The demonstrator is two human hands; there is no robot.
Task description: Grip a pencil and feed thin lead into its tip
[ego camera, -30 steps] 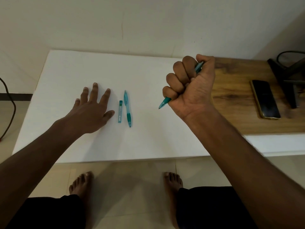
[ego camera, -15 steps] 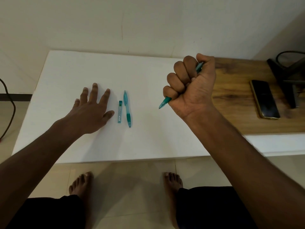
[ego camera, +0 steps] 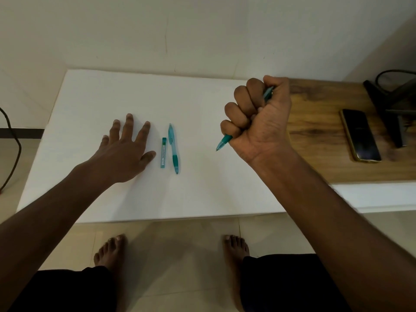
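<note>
The right hand is raised above the counter, its fingers curled in a fist around a teal pen; the pen's tip pokes out below the little finger, pointing down and left. The left hand lies flat on the white surface with fingers spread and straight, holding nothing. Just beside its thumb lie a small teal lead case and a second teal pen, side by side. A dark phone rests on the wooden part, well apart.

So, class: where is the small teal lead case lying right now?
In the head view, the lead case lies on the white sheet, between the left hand and the loose teal pen.
</note>
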